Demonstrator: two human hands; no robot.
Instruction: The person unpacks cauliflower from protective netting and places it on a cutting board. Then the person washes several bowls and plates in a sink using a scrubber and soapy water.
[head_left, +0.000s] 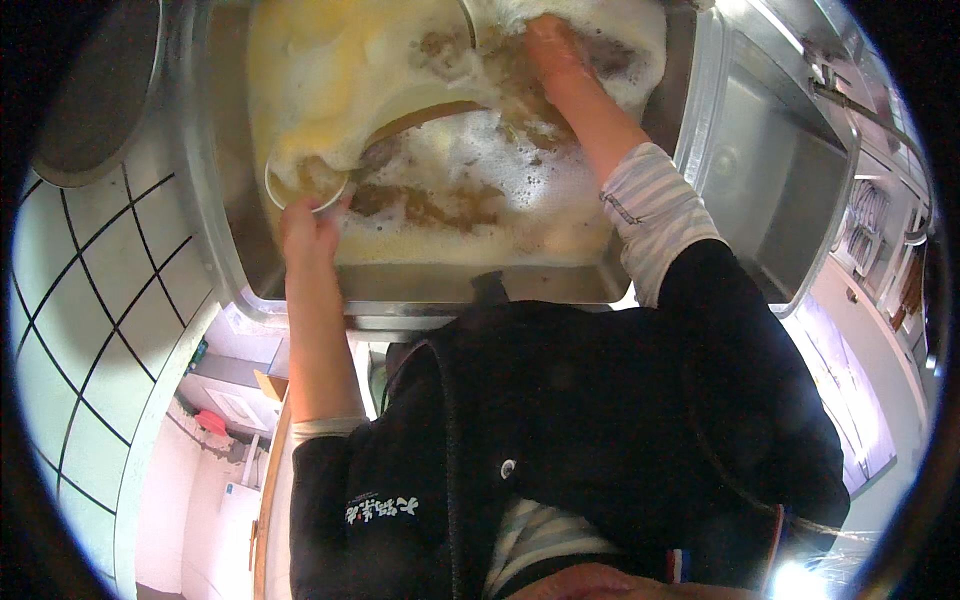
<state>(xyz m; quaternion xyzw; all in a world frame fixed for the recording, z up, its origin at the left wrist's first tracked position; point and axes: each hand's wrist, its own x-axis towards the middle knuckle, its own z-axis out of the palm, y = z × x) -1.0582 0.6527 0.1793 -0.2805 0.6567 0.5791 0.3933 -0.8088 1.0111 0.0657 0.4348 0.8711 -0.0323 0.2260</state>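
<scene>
My left hand (309, 229) grips the near rim of a small white bowl (274, 184), which sits tilted in the foamy water at the left of a stainless steel sink (420, 283). My right hand (551, 45) reaches into the suds at the upper right; its fingers are under foam, so what they touch is hidden. Between the hands, the curved rim of a large round vessel (424, 114) shows through the yellowish foam. Brown, cloudy water lies around it, and other things below the surface cannot be made out.
A second steel basin (772, 165) adjoins on the right, with a metal tap pipe (870, 112) beyond it. Racked dishes (866, 225) stand farther right. On the left are a white tiled wall (90, 300) and a dark round pan-like thing (97, 90).
</scene>
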